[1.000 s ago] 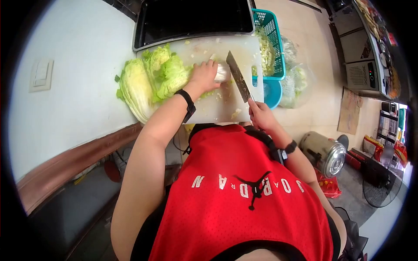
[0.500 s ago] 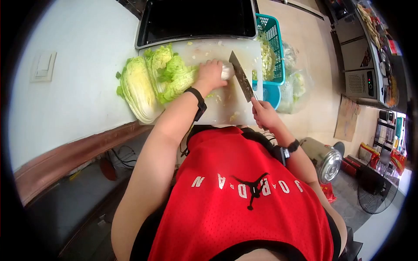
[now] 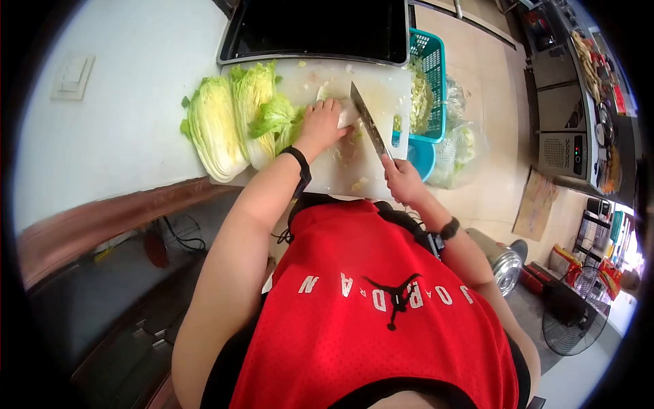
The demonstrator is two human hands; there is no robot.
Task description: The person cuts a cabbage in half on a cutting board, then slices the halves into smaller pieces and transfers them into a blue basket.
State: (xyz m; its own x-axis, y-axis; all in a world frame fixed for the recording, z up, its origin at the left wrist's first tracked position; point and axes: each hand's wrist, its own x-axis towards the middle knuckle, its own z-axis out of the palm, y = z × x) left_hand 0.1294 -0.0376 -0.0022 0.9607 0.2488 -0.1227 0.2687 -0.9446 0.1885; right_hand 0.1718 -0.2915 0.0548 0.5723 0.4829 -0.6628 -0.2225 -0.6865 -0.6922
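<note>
My left hand [image 3: 323, 126] presses down on a piece of cabbage [image 3: 347, 114] on the white cutting board [image 3: 327, 176]. In my right hand [image 3: 403, 181] is the handle of a cleaver [image 3: 370, 123], whose blade stands at the right end of that piece. Left of my left hand, loose green leaves [image 3: 276, 117] lie against a cabbage half [image 3: 253, 102]. A larger cabbage half [image 3: 214, 129] rests at the board's left edge. Small cut bits are scattered over the board.
A black tray [image 3: 225, 63] sits beyond the board. On the right are a teal basket [image 3: 439, 82] with shredded cabbage, a blue container [image 3: 424, 160] and plastic bags [image 3: 463, 146]. Farther right stand a metal pot [image 3: 507, 267] and a fan [image 3: 575, 320].
My left hand has shifted slightly left along the cabbage piece. The cleaver has moved left with my right hand. The leaves by the halves lie lower, and the whole view has shifted a little.
</note>
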